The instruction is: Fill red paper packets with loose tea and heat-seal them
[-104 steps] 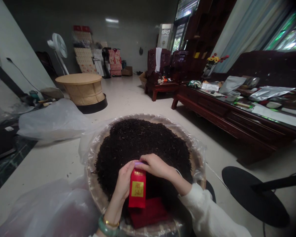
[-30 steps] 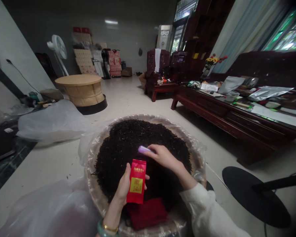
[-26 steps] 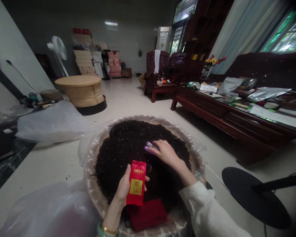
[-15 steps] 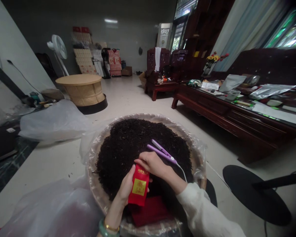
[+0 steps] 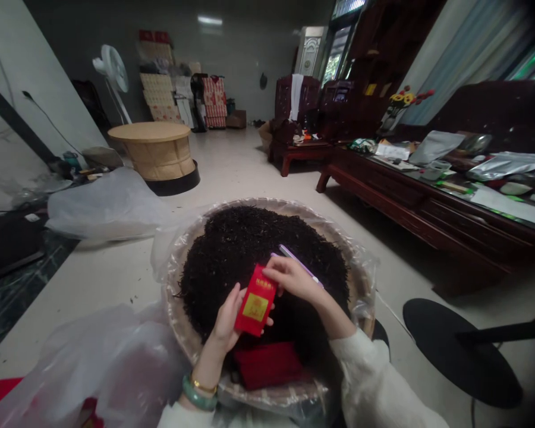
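My left hand point(image 5: 225, 315) grips a red foil tea packet point(image 5: 256, 300) with a yellow label, tilted to the right. My right hand point(image 5: 292, 278) reaches the packet's upper right corner and holds a slim purple corded mini flat iron point(image 5: 296, 261), which lies across the fingers. Both hands hover above a heap of dark, twisted tea leaves point(image 5: 249, 244) in a wide round bamboo tray point(image 5: 176, 309) lined with clear plastic. A folded dark red cloth point(image 5: 267, 365) lies on the tray's near side.
Loose plastic sheeting point(image 5: 107, 208) lies left of the tray and near me. A black round base point(image 5: 455, 351) stands to the right. A long carved wooden table point(image 5: 410, 205) holding foil bags and papers runs along the right. A round woven table point(image 5: 154, 151) stands beyond.
The purple iron has come into full view in my right hand and now lies closer to the packet. The packet has tilted to the right. The view has shifted slightly.
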A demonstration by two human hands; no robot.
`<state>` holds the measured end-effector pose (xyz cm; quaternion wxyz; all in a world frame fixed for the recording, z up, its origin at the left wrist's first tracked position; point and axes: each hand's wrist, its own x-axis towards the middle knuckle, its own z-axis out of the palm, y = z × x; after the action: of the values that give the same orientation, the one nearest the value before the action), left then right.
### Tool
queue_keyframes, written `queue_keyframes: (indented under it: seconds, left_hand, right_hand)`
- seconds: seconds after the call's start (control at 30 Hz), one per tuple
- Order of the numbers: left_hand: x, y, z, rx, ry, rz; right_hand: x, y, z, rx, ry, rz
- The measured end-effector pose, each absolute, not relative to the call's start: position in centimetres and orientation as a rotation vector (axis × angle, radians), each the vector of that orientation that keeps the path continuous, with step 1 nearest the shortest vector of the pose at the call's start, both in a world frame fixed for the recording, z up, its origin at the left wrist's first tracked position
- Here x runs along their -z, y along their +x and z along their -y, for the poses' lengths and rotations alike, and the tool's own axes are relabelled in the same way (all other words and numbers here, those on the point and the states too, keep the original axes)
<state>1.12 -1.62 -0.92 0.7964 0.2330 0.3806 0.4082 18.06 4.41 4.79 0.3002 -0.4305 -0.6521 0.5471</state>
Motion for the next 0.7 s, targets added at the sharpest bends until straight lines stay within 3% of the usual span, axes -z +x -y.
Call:
queue_keyframes:
  seconds: [0.13, 0.3, 0.53, 0.7]
  left_hand:
    - [2.2, 0.9, 1.4, -0.948, 0.541, -0.773]
    - [2.2, 1.2, 2.2, -0.864, 0.945, -1.013]
    - [0.7, 1.7, 3.7, -0.424, 1.860, -1.324]
    - [1.0, 1.9, 4.1, -0.278, 2.039, -1.476]
  right_hand:
    - [-8.4, 14.9, -3.2, -1.457, -0.964, 1.466]
    - [-11.6, 10.4, -1.2, -1.861, -0.499, 1.509]
    - [-6.3, 16.1, -4.9, -1.668, -0.962, 1.482]
    - [-1.7, 19.5, -4.5, -1.541, -1.186, 1.548]
